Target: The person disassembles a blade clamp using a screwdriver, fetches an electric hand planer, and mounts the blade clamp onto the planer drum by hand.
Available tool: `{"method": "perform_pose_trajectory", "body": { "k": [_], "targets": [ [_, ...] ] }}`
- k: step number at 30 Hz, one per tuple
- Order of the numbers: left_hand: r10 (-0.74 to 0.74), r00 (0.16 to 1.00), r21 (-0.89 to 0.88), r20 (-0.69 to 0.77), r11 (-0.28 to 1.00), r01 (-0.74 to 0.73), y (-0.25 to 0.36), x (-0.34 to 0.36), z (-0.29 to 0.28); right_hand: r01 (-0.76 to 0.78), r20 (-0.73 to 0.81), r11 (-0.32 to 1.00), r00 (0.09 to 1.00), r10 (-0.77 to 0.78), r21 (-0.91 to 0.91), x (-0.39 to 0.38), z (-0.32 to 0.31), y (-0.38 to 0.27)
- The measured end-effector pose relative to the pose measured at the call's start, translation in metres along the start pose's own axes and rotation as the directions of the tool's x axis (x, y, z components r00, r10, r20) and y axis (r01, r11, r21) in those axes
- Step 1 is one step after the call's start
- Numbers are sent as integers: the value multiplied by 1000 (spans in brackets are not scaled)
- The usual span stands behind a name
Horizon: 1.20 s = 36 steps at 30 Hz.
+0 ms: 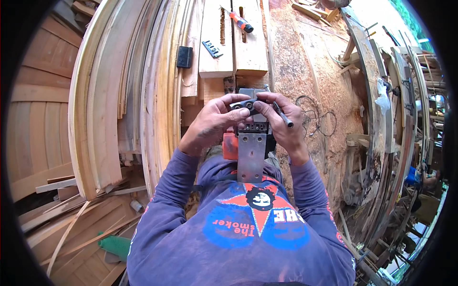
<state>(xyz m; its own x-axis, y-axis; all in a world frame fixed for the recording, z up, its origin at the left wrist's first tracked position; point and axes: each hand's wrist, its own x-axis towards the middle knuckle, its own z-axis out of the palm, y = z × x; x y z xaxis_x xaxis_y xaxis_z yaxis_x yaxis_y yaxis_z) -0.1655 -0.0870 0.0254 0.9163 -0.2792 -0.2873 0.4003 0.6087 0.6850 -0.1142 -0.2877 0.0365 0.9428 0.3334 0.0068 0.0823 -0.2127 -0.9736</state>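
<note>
Between my two hands is a small dark metal bar (245, 106) with round bolts set in it. My left hand (217, 117) pinches its left end between thumb and fingers. At the other end, the thumb and fingertips of my right hand (285, 121) grip the bar, while a thin metal wrench (286, 119) lies tucked in the same hand. Directly beneath is an upturned hand planer (252, 159), its flat grey sole facing up and its red housing (230, 146) showing on the left. The planer's cutter opening (253, 127) is visible just below the bar.
Ahead, thick slotted timbers (217, 66) carry an orange-and-black screwdriver (242, 22) and a notched metal strip (212, 49). A black block (184, 56) sits beside them. Long boards (107, 95) stand at left. A sawdust-covered bench (315, 62) with a looped cord (318, 119) spreads right.
</note>
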Motion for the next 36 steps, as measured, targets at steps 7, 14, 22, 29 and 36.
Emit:
{"method": "perform_pose_trajectory", "body": {
  "k": [7, 14, 22, 29, 36],
  "targets": [
    [48, 993, 50, -112, 998, -43, 0, 7, -18, 286, 120, 953, 954, -274, -97, 24, 2, -3],
    [98, 992, 145, -75, 986, -87, -1, 1, -25, 425, 248, 861, 898, -363, -280, 32, 1, -3],
    [171, 976, 126, -138, 980, -154, -1, -1, -20, 592, 338, 642, 806, -486, -486, 38, 8, 6],
    [224, 953, 72, -203, 974, -213, -6, 5, -33, 586, 264, 692, 809, -525, -421, 49, 15, 3],
    [185, 951, -12, -248, 981, -194, -10, 11, -54, 164, 140, 872, 984, -111, -462, 143, 5, 25]
  ]
}}
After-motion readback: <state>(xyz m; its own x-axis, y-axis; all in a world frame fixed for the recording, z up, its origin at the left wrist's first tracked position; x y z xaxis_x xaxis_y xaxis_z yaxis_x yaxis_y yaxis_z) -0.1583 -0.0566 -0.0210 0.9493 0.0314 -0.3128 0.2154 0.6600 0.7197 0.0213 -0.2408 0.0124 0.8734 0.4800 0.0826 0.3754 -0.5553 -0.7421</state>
